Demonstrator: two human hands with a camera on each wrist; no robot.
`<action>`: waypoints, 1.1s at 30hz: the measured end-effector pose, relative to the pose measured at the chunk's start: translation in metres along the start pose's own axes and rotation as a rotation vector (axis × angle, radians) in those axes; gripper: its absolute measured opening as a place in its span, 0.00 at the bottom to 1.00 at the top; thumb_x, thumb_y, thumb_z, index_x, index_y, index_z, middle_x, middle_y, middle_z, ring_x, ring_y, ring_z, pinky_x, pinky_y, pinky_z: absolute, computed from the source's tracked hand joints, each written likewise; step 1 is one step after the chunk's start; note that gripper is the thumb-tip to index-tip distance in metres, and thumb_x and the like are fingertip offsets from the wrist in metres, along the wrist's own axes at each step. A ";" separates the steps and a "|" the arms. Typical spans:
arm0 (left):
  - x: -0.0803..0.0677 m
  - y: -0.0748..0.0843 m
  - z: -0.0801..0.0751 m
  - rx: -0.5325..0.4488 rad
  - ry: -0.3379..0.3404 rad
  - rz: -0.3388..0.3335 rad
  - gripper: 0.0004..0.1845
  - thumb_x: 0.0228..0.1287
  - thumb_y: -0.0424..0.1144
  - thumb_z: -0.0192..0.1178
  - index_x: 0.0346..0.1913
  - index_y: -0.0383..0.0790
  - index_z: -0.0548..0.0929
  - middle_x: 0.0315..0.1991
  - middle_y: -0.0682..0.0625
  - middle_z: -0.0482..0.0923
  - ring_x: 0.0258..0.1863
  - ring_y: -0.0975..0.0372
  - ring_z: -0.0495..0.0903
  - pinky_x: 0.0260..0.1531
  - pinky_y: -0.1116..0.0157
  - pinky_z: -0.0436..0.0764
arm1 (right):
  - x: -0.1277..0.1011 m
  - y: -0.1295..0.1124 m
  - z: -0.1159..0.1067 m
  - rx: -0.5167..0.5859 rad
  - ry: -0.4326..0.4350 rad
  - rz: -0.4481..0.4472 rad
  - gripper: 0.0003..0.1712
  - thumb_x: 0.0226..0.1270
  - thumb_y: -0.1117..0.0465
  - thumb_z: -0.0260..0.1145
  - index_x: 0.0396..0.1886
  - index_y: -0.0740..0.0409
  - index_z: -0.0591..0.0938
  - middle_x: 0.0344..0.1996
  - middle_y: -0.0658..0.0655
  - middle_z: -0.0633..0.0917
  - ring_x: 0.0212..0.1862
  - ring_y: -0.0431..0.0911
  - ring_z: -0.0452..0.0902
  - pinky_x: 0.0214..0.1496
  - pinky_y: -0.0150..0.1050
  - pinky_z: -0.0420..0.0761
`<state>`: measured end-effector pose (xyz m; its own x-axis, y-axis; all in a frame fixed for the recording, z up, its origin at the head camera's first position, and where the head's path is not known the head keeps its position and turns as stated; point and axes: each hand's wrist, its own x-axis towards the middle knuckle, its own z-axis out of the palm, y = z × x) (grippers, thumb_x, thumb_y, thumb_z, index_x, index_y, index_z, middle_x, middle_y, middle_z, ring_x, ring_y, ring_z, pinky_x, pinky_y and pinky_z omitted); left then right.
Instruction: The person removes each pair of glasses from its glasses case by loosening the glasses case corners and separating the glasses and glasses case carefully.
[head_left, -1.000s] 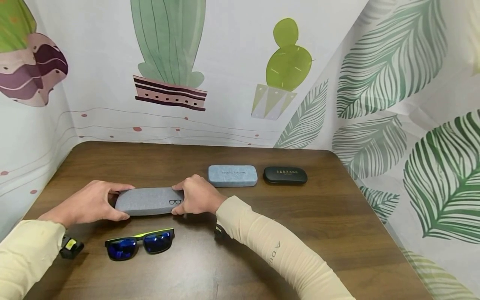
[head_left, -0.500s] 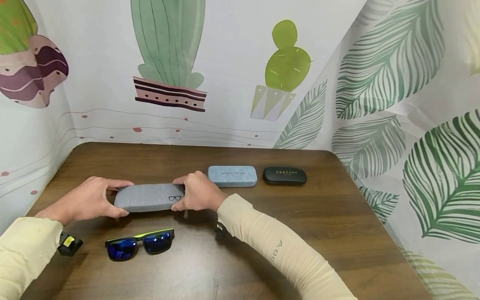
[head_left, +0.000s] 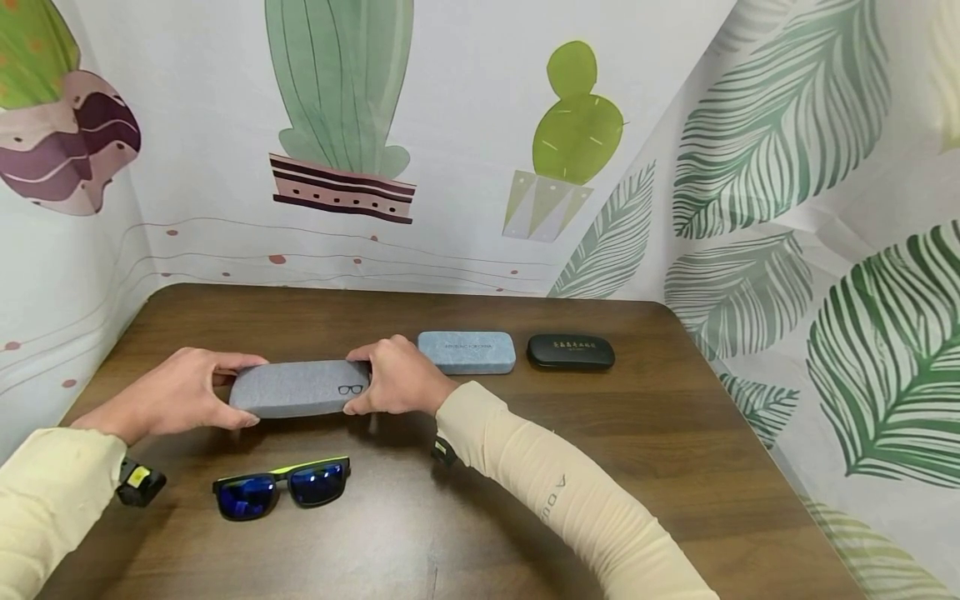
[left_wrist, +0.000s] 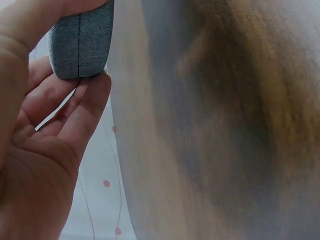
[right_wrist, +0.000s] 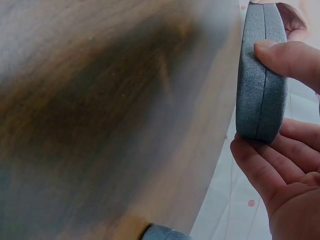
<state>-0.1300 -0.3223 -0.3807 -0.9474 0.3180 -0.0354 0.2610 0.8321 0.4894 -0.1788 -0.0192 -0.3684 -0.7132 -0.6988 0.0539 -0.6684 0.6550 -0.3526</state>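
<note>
A grey fabric glasses case [head_left: 298, 387] with a small glasses print hangs just above the table, its lid shut along the seam. My left hand [head_left: 180, 392] grips its left end, thumb on the near side and fingers at the far side. On the other end, my right hand [head_left: 401, 377] holds it the same way. In the right wrist view the thumb presses near the seam of the glasses case [right_wrist: 261, 80]. The left wrist view shows the end of the glasses case [left_wrist: 80, 47] between thumb and fingers. Sunglasses [head_left: 282, 488] with blue lenses lie in front.
A light blue glasses case [head_left: 467, 353] lies behind my right hand. To its right is a black glasses case [head_left: 571, 352] with gold lettering. The brown wooden table [head_left: 600, 467] meets a printed wall cloth [head_left: 465, 167] at the back.
Both hands have raised the grey glasses case a little and moved it slightly away from the sunglasses. The sunglasses and the other two cases have stayed put.
</note>
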 end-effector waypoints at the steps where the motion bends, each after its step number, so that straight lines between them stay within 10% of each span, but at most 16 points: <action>1: 0.000 0.000 -0.001 0.002 0.005 0.005 0.45 0.41 0.54 0.85 0.63 0.38 0.83 0.44 0.47 0.89 0.40 0.60 0.83 0.34 0.69 0.77 | 0.000 0.000 -0.001 0.006 -0.001 0.000 0.41 0.51 0.43 0.84 0.63 0.57 0.85 0.23 0.44 0.89 0.31 0.32 0.79 0.42 0.22 0.77; 10: 0.002 0.002 -0.009 -0.014 -0.004 0.003 0.47 0.41 0.54 0.85 0.65 0.33 0.81 0.46 0.44 0.88 0.43 0.57 0.85 0.34 0.71 0.77 | 0.003 -0.001 -0.010 0.013 -0.007 0.006 0.41 0.52 0.43 0.83 0.64 0.57 0.84 0.22 0.43 0.88 0.33 0.32 0.79 0.40 0.22 0.75; 18: 0.004 0.003 -0.016 -0.011 -0.003 0.005 0.47 0.42 0.54 0.85 0.66 0.34 0.81 0.48 0.43 0.88 0.44 0.56 0.86 0.34 0.71 0.78 | 0.005 -0.002 -0.015 0.005 0.014 -0.002 0.39 0.51 0.42 0.83 0.62 0.55 0.86 0.43 0.48 0.92 0.36 0.34 0.80 0.39 0.22 0.76; 33: 0.012 0.006 -0.026 0.006 -0.004 -0.008 0.47 0.43 0.55 0.85 0.66 0.35 0.81 0.48 0.44 0.88 0.44 0.57 0.85 0.34 0.71 0.78 | 0.008 -0.001 -0.024 0.053 0.013 0.019 0.39 0.52 0.44 0.84 0.62 0.56 0.85 0.42 0.48 0.91 0.38 0.36 0.80 0.40 0.23 0.76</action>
<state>-0.1449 -0.3249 -0.3558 -0.9488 0.3131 -0.0423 0.2548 0.8373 0.4838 -0.1894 -0.0184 -0.3452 -0.7283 -0.6828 0.0587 -0.6430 0.6512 -0.4030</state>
